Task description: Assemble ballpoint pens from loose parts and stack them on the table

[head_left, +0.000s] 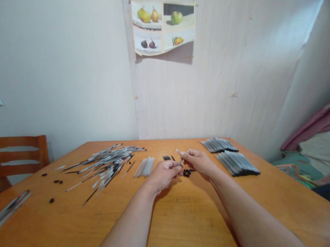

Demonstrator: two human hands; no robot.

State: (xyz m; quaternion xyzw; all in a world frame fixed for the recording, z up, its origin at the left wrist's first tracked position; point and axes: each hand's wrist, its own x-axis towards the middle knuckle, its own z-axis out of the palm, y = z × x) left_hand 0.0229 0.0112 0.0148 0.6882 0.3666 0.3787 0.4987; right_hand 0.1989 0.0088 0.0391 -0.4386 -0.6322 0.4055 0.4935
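- One wooden chair [43,154].
- Four loose black bits [52,200] near one tangled heap of thin sticks [111,159], uncountable.
- One row of pale tubes [147,166], too blurred to count.
- Left hand [163,173] pinching one grey tube [180,162] above the table [184,222].
- One dark cluster [186,173] below.
- Right hand [196,160], fingertips clamped on one pale piece [176,150].
- Two rows of dark-ended sticks [236,163].

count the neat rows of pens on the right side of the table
2: a far row near the table's back edge, and a near row in front of it. Any behind the right forearm would be hidden.
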